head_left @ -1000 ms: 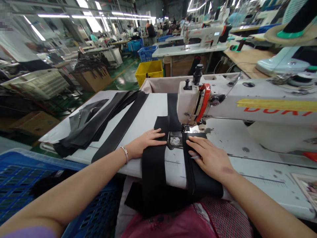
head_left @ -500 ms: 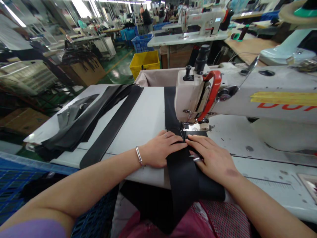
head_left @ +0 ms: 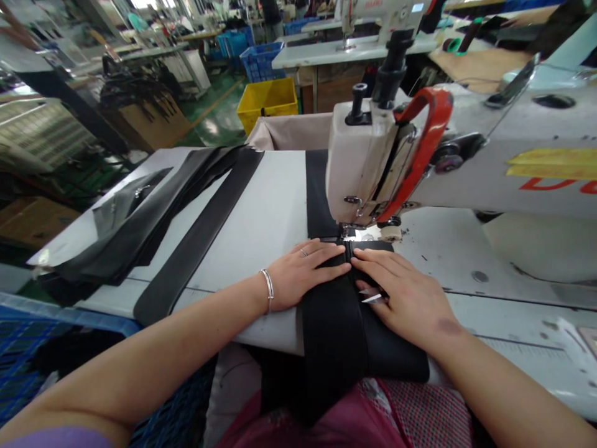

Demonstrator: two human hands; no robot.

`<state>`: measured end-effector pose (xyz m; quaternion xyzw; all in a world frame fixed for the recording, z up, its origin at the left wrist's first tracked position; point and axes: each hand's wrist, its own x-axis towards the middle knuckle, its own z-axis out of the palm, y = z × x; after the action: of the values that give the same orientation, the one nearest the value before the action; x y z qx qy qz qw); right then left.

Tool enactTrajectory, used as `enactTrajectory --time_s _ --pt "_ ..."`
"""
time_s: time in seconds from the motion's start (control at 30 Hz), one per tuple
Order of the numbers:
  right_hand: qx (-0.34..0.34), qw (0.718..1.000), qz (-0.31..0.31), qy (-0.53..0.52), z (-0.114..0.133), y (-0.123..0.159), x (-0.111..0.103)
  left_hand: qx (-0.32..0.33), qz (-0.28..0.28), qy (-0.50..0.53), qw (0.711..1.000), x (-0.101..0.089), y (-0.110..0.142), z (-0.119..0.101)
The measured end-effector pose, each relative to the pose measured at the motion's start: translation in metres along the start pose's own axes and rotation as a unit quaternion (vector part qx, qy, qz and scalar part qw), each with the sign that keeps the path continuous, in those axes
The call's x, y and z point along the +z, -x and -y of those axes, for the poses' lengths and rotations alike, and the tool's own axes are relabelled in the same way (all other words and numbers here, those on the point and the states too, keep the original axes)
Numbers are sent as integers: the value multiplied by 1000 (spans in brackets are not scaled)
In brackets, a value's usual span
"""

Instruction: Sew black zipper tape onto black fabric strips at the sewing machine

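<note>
A black fabric strip [head_left: 331,323] runs from my lap over the table edge to the presser foot [head_left: 354,232] of a white sewing machine [head_left: 368,162] and continues behind it. My left hand [head_left: 303,274] lies flat on the strip's left side, fingers stretched toward the foot, a ring and a bracelet on it. My right hand [head_left: 403,295] presses flat on the strip's right side, its fingertips almost meeting the left ones. A small pointed metal tip [head_left: 372,298] shows from under its fingers.
Long black strips [head_left: 200,233] and a pile of dark pieces [head_left: 116,230] lie on the white table [head_left: 270,211] to the left. A blue crate [head_left: 28,348] stands at my lower left, a beige cloth bin [head_left: 289,132] behind the table, a yellow crate [head_left: 268,102] on the floor beyond.
My left hand has slid right, bringing the left fabric layer over onto the right one; both hands now meet in front of the presser foot. The view has moved closer to the machine.
</note>
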<state>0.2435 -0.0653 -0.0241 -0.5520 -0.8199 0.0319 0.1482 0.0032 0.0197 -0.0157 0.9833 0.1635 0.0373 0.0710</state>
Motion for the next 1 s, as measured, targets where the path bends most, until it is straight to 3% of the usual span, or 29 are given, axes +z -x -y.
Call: enactTrajectory --time_s 1.0 --pt "5 999 -16 41 4 -9 -1 52 -26 30 998 1 -11 22"
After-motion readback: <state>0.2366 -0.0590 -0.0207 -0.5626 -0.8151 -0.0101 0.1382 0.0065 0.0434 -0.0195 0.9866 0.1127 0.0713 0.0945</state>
